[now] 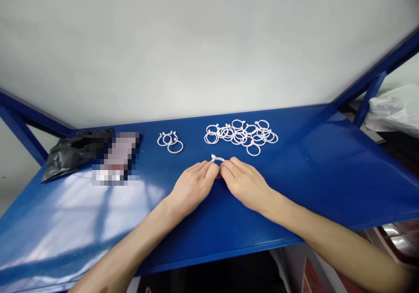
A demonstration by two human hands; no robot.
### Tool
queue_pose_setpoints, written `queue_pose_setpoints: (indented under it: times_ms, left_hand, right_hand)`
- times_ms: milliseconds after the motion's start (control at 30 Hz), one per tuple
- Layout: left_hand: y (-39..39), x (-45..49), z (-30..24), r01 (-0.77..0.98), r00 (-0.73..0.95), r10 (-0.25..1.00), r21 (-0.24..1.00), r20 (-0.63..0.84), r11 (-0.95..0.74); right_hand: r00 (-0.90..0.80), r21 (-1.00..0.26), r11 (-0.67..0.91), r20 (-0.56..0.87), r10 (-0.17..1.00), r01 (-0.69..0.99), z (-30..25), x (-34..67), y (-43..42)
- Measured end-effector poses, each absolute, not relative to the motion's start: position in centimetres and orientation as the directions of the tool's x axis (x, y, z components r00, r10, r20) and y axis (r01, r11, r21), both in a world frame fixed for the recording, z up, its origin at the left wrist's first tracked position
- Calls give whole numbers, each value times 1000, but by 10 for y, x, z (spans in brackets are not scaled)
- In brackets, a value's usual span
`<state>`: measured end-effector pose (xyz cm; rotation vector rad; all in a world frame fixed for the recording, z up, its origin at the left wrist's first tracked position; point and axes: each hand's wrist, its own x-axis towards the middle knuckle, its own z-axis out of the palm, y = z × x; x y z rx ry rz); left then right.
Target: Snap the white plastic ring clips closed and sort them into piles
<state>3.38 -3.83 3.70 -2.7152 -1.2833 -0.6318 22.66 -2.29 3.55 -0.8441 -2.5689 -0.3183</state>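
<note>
My left hand [194, 183] and my right hand [244, 180] meet at the middle of a blue table [327, 171]. Both pinch one white plastic ring [216, 158] between their fingertips, and most of the ring is hidden by the fingers. Behind the hands lies a loose pile of several white rings [241, 134]. A smaller group of three white rings [170, 141] lies to the left of the pile.
A black plastic bag [70, 151] lies at the table's back left, with a blurred-out flat object [116, 158] beside it. A white wall rises behind the table. Blue frame struts run at both sides, and clear plastic bags [394, 110] sit far right.
</note>
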Motion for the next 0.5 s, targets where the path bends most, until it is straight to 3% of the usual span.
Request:
queue_pose_setpoints:
  times_ms: [267, 433, 500]
  left_hand:
    - [-43, 37, 33, 820, 481, 849, 229, 221, -524]
    - [-27, 21, 16, 753, 470, 773, 263, 426, -603]
    - [-16, 6, 13, 773, 405, 763, 257, 504, -581]
  right_hand:
    - [-650, 99, 694, 465, 601, 713, 31, 220, -35]
    - [-680, -55, 812, 517, 521, 581, 31, 227, -8]
    - [-612, -104, 782, 562, 556, 615, 32, 235, 10]
